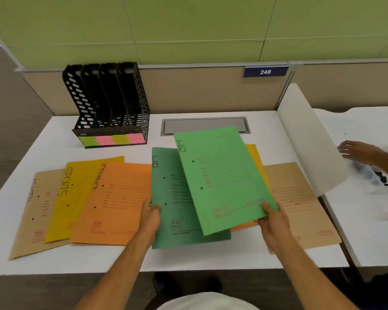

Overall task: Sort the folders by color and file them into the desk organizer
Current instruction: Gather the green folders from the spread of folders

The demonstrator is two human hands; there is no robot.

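Observation:
A light green folder [222,175] marked HR is lifted and tilted above the desk, and my right hand [270,218] grips its near right corner. My left hand [151,214] grips the left edge of a darker green HR folder [173,198] lying partly under it. On the desk to the left lie an orange FINANCE folder [119,198], a yellow SPORTS folder [76,186] and a tan folder [31,211], overlapping. Another orange folder [255,157] and a tan folder [300,202] lie to the right. The black desk organizer [112,104] stands at the back left with its slots showing no folders.
Coloured sticky labels [111,139] line the organizer's front. A grey cable hatch [205,126] sits in the white desk [188,258]. A white divider panel [305,139] stands at the right; beyond it, another person's hand [356,151] rests on the neighbouring desk.

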